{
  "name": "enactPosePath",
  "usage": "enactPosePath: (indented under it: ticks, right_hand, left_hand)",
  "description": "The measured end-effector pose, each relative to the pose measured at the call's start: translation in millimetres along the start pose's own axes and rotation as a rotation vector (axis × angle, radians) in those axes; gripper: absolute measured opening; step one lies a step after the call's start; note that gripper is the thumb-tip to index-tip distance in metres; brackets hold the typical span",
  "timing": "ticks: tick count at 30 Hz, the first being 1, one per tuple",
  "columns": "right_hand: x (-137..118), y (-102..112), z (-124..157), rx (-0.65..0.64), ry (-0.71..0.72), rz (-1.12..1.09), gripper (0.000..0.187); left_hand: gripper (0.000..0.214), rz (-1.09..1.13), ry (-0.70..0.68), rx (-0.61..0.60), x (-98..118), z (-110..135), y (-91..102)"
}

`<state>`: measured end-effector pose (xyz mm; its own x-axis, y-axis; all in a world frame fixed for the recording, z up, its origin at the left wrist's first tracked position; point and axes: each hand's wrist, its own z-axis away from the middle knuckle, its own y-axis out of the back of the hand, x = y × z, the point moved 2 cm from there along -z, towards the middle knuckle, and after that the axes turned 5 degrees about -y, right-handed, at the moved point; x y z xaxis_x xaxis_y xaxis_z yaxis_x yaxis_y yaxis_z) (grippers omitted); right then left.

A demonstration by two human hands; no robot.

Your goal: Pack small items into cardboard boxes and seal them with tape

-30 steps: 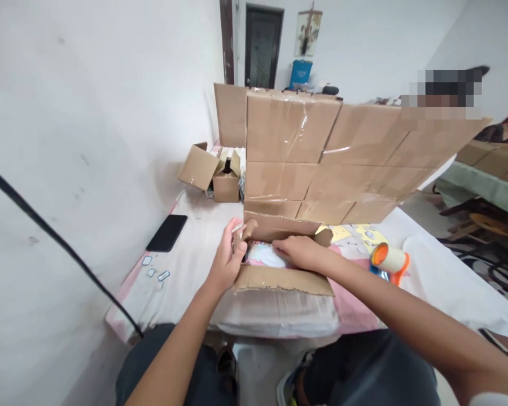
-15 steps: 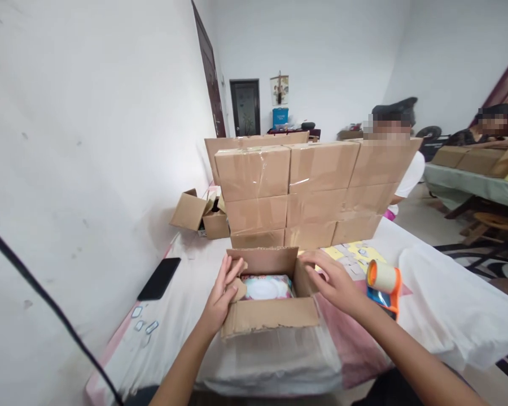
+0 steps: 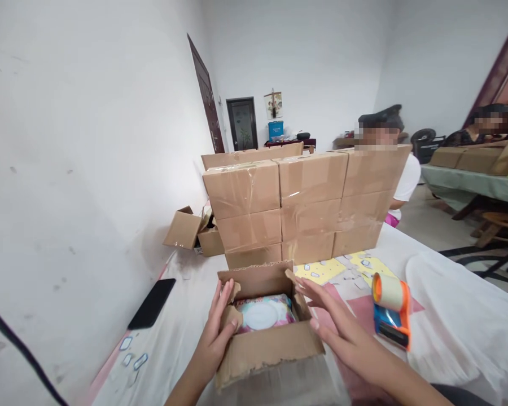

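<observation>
An open cardboard box (image 3: 271,352) with torn edges stands in front of me, its near flap folded outward. In it lies a colourful soft pack with a white oval lid (image 3: 262,317), which looks like wet wipes. My left hand (image 3: 215,332) rests against the box's left side, fingers stretched out, thumb on the torn left flap. On the other side, my right hand (image 3: 342,327) is open, its fingertips at the right wall and a small raised corner flap.
An orange and blue tape dispenser (image 3: 392,310) stands at the right. Behind the box rises a stack of taped cartons (image 3: 309,217). A black phone (image 3: 152,303) lies at the left, near an opened carton (image 3: 184,228). One person sits behind the stack, another at the far right table (image 3: 449,186).
My right hand has come down along the box's right side, fingers straighter, and a small corner flap now shows there. The left hand stays at its side. The whole view has shifted slightly.
</observation>
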<state>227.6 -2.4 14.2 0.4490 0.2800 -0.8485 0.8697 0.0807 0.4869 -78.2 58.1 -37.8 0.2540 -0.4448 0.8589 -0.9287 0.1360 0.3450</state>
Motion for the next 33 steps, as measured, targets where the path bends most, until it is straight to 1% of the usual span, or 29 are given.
enactPosePath:
  ticks: [4,6,7,9,11,13,15,16,17,18,21,23,25,29,33]
  right_hand:
    - [-6.3,-8.3,0.6,-0.033,-0.077,0.06,0.06]
    - [-5.8,-11.7,-0.3,-0.04,-0.088,0.082,0.057]
    - [-4.4,-13.1,-0.6,-0.037,-0.065,0.093,0.055]
    - [1.1,-15.4,-0.5,-0.018,0.043,0.124,0.05]
    - [10.8,-16.1,0.1,0.054,0.163,0.144,0.043]
    - [23.2,-14.5,0.1,0.204,0.223,0.118,0.033]
    - [34.7,-11.9,-1.1,0.357,0.198,0.055,0.029]
    - [38.9,-11.2,-2.1,0.388,0.17,0.024,0.03]
    - [41.6,-10.9,-3.3,0.377,0.137,0.002,0.035]
    - [42.9,-11.2,-4.4,0.327,0.108,-0.007,0.04]
    - [41.6,-13.1,-5.3,0.104,0.086,0.031,0.052]
    - [41.3,-13.4,-4.4,0.022,0.092,0.068,0.056]
    - [43.2,-13.4,-3.9,-0.005,0.094,0.081,0.057]
    - [48.0,-13.7,-3.4,-0.019,0.078,0.075,0.058]
    - [48.5,-12.3,-2.8,-0.034,0.024,0.052,0.054]
  left_hand:
    - [0.062,0.0,-0.002,-0.006,1.8,1.0,0.8]
    - [0.061,0.003,0.001,0.003,1.9,1.1,1.4]
    - [0.061,0.004,0.001,0.006,1.7,1.2,1.5]
    - [0.062,0.006,0.0,0.009,0.9,1.1,1.5]
    - [0.062,0.001,-0.001,0.007,0.1,0.9,1.2]
    - [0.062,-0.008,0.002,0.01,-0.2,0.5,1.0]
    - [0.062,-0.014,0.008,0.018,0.0,0.1,0.8]
    - [0.062,-0.017,0.011,0.021,0.0,0.0,0.7]
    - [0.061,-0.021,0.015,0.025,0.0,-0.1,0.6]
    - [0.061,-0.025,0.019,0.028,-0.2,-0.2,0.4]
    - [0.061,-0.035,0.03,0.035,-1.6,-0.4,-0.2]
    - [0.062,-0.035,0.023,0.04,-2.5,-0.6,-0.3]
    - [0.062,-0.037,0.011,0.043,-2.8,-0.6,-0.2]
    - [0.061,-0.038,0.024,0.049,-1.3,0.1,-0.1]
    - [0.06,-0.028,0.031,0.064,-0.5,1.1,0.2]
